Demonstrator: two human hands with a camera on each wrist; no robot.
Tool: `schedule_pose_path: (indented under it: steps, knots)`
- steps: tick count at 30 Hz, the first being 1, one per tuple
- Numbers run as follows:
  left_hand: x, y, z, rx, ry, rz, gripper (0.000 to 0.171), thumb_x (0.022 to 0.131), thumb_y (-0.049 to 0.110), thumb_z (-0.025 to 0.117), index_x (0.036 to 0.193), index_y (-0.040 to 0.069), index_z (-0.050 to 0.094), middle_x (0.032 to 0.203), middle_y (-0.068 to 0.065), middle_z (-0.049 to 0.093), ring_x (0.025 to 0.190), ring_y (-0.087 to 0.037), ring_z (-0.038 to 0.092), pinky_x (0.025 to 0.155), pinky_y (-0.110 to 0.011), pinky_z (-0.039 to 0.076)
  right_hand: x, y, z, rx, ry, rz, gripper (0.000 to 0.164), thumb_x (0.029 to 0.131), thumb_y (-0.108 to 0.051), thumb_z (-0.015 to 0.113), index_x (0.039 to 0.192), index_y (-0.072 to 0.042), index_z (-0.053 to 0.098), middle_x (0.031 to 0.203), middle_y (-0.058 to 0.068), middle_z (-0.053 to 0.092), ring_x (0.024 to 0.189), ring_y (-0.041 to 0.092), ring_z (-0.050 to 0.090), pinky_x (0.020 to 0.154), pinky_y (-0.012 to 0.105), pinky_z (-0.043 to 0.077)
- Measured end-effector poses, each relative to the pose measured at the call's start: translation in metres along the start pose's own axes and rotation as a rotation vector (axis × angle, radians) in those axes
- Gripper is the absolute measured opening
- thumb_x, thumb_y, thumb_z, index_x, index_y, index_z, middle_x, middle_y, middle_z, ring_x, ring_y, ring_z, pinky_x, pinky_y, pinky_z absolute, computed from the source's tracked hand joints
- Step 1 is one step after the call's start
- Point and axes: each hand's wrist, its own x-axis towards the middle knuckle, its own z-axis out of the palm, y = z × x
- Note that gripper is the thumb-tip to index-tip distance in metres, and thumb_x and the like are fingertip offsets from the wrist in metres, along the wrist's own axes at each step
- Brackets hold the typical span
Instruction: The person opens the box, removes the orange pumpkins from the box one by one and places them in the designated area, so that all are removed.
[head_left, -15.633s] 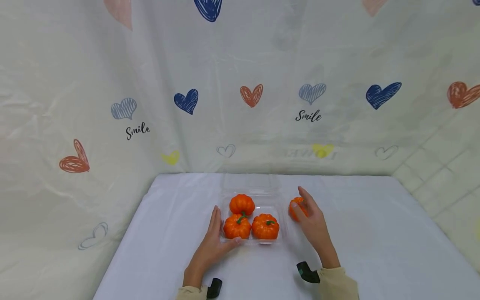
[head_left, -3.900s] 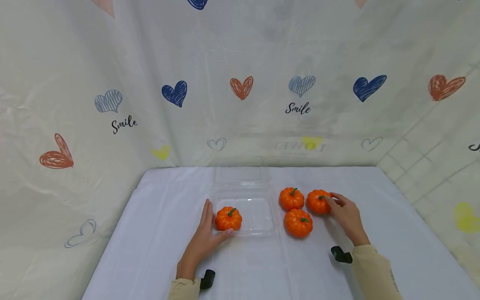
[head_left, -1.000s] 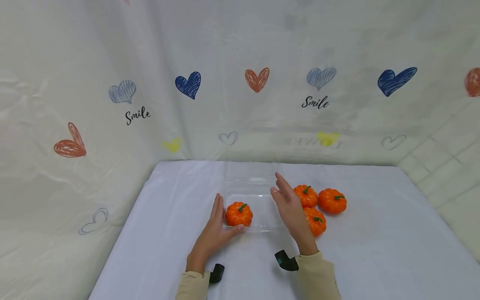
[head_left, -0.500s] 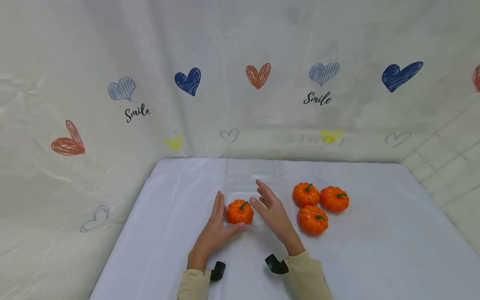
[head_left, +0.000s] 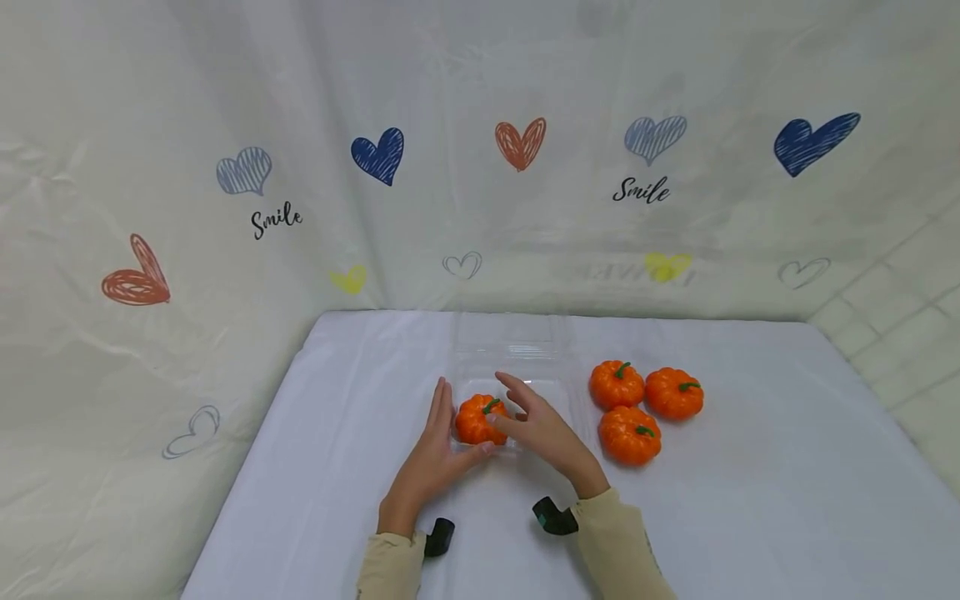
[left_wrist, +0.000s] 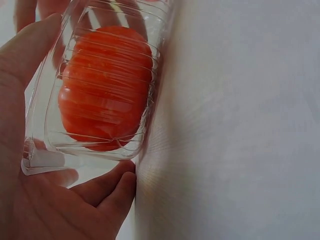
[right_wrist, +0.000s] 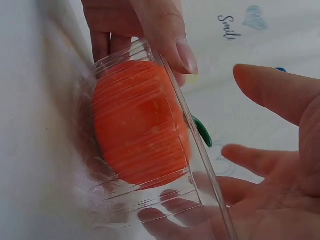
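A clear plastic clamshell container (head_left: 551, 392) lies on the white cloth, its lid (head_left: 506, 335) folded back. One small orange pumpkin (head_left: 474, 421) with a green stem sits in its front left corner. My left hand (head_left: 433, 462) holds that corner, fingers along the left side and thumb at the front rim. Over the container, my right hand (head_left: 551, 435) reaches to the pumpkin with fingers spread. In the right wrist view the right thumb (right_wrist: 280, 92) stands apart from the pumpkin, and some fingertips show through the plastic wall.
Right of the container, three more orange pumpkins (head_left: 630, 436) stand grouped on the cloth-covered table (head_left: 750, 500). A white curtain (head_left: 442, 75) printed with hearts hangs behind the table. Each wrist carries a small black camera (head_left: 555, 517).
Earlier, three pumpkins were in the container; two have since joined the one at its right. My right hand has moved left from them to the pumpkin in the container. The left hand stays at the corner.
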Motion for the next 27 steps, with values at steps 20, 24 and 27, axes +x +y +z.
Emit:
schedule_pose_path:
  steps: [20, 24, 27]
  knots:
    - [0.001, 0.000, -0.001, 0.015, 0.005, 0.009, 0.125, 0.090, 0.066, 0.076, 0.174, 0.018, -0.003, 0.179, 0.008, -0.010, 0.160, -0.025, 0.027, 0.125, -0.056, 0.025, 0.002, -0.004, 0.007, -0.090, 0.034, 0.014, 0.050, 0.098, -0.014, 0.075, 0.148, -0.014, 0.066, 0.152, 0.013, 0.059, 0.141, 0.047, 0.052, 0.111, 0.065, 0.045]
    - [0.001, 0.001, 0.000, 0.014, 0.003, 0.005, 0.125, 0.090, 0.066, 0.077, 0.174, 0.018, -0.003, 0.179, 0.008, -0.010, 0.160, -0.026, 0.027, 0.126, -0.056, 0.023, 0.001, -0.005, 0.010, -0.124, 0.084, 0.033, 0.049, 0.098, -0.013, 0.076, 0.146, -0.014, 0.067, 0.151, 0.012, 0.061, 0.136, 0.044, 0.056, 0.108, 0.061, 0.050]
    - [0.001, 0.000, 0.000, 0.013, -0.001, -0.006, 0.125, 0.090, 0.066, 0.077, 0.174, 0.018, -0.003, 0.178, 0.011, -0.011, 0.160, -0.025, 0.027, 0.126, -0.056, 0.023, 0.000, -0.006, 0.011, -0.137, 0.108, 0.041, 0.049, 0.097, -0.012, 0.077, 0.145, -0.013, 0.067, 0.150, 0.011, 0.062, 0.133, 0.042, 0.059, 0.107, 0.060, 0.052]
